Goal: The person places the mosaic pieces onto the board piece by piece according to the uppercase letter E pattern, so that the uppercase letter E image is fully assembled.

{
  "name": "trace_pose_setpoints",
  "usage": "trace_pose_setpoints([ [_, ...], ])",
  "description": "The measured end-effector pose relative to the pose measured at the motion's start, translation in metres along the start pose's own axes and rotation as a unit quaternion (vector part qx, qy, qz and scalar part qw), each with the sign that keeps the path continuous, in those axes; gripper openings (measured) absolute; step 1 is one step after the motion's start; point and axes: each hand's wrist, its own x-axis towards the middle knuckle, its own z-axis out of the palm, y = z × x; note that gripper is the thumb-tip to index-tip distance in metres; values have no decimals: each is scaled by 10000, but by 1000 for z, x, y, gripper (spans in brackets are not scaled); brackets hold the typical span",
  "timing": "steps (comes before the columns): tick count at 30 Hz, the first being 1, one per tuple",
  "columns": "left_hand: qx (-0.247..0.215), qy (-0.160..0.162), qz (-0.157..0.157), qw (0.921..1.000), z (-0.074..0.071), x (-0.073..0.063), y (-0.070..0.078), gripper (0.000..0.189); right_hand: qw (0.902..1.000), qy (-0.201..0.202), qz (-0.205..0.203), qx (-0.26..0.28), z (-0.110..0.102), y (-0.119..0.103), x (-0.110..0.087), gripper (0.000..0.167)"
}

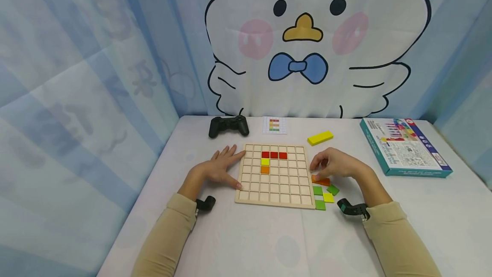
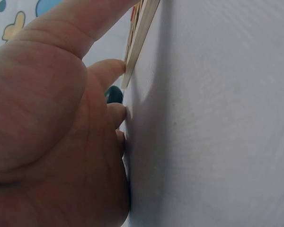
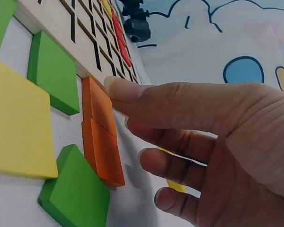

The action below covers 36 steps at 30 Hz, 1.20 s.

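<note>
A wooden grid board [image 1: 274, 206] lies on the table. Set in its squares are a row of red tiles [image 1: 274, 155], a yellow tile [image 1: 265, 162] under the leftmost red one and an orange tile [image 1: 265, 169] below that. My left hand [image 1: 219, 168] has its fingers spread, thumb and index fingertip at the board's left edge. On the right, my right hand [image 1: 338, 163] hovers with bent fingers, its thumb tip right at two loose orange tiles [image 3: 104, 151] that lie side by side along the board's edge. No tile shows between its fingers.
Loose green tiles [image 1: 320, 204] and a yellow tile [image 1: 328, 197] lie right of the board. Behind it are a black game controller [image 1: 228, 125], a pattern card [image 1: 274, 131] and a yellow bar [image 1: 320, 138]. A teal-edged box [image 1: 407, 148] lies at the right.
</note>
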Motion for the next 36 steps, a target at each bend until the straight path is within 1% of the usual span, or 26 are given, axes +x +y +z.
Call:
trace_pose_setpoints([
  [7,17,-20,-6,10000,0,0,0,121,9998,-201,-87,-8,2,2,1,17],
  [10,1,-26,2,10000,-1,0,1,122,9997,-219,-44,-41,3,1,1,17],
  [19,-36,-25,-16,10000,-1,0,1,121,9999,-26,72,-75,2,1,2,12],
  [26,-25,-14,-13,10000,-2,-1,1,121,9999,101,71,-46,2,3,3,12],
  [28,-18,-8,4,10000,-1,-1,1,121,9998,174,122,-15,2,4,3,13],
  [31,-28,-2,28,10000,-1,0,1,121,9990,404,177,-25,2,6,4,14],
  [36,34,12,17,10000,0,1,-1,121,9958,894,161,94,2,13,5,7],
])
